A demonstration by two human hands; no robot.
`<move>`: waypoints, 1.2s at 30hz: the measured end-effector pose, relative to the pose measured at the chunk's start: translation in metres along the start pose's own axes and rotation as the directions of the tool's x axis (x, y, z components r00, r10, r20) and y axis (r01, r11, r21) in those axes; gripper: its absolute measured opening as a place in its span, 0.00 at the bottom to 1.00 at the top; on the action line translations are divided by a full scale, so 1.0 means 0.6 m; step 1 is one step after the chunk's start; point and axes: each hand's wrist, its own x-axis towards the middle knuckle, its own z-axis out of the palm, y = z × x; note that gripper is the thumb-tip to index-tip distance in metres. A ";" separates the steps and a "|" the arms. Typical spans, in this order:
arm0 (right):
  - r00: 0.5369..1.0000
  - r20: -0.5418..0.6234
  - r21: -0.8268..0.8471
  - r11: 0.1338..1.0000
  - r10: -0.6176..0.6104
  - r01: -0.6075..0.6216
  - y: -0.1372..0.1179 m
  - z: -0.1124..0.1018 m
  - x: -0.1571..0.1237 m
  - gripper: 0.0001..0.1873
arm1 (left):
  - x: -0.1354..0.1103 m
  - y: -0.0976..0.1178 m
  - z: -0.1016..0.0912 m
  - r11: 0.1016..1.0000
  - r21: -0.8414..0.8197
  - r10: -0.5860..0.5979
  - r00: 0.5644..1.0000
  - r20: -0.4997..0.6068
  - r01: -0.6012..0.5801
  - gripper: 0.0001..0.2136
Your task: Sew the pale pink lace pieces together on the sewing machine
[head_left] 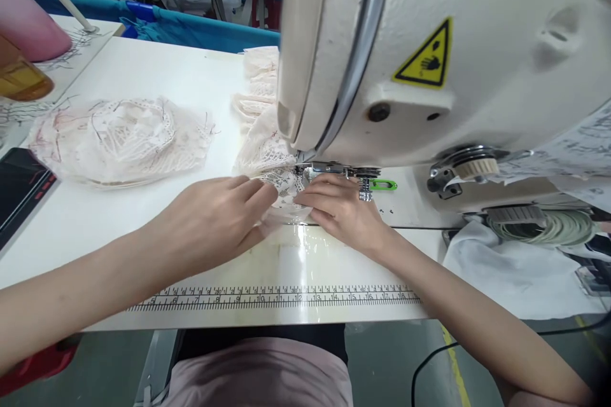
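A piece of pale pink lace fabric (265,140) runs under the presser foot of a large white sewing machine (344,76). My left hand (224,213) is closed on the near left edge of this lace, fingers curled and thumb tucked beneath. On the other side of the needle area, my right hand (341,206) lies with fingers stretched out, its fingertips resting on the lace beside the presser foot. The needle itself is hard to make out behind the machine head. Another gathered bundle of lace (128,137) lies on the table to the left.
A printed ruler strip (286,297) runs along the table's front edge. At left are a dark phone-like device (21,194) and a pink thread cone (33,22). White cloth (506,273) and a coil of pale green cord (563,227) lie at right.
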 end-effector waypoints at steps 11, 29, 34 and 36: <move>0.990 -0.129 -0.111 0.993 -0.047 0.033 0.015 0.024 -0.015 0.17 | 0.030 -0.011 0.067 0.968 0.186 0.196 0.969 -0.153 -0.166 0.11; 0.994 -0.081 -0.103 0.993 -0.071 0.063 0.014 0.025 -0.011 0.15 | 0.021 -0.003 0.108 0.999 0.018 0.047 0.994 -0.101 -0.046 0.19; 0.995 -0.060 -0.068 0.995 -0.078 0.074 0.014 0.020 -0.006 0.15 | 0.023 -0.002 0.106 0.999 -0.011 0.035 0.996 -0.086 -0.036 0.20; 0.996 -0.040 -0.076 0.994 -0.082 0.079 0.015 0.018 -0.004 0.15 | 0.023 -0.001 0.106 0.999 -0.013 0.028 0.996 -0.089 -0.029 0.20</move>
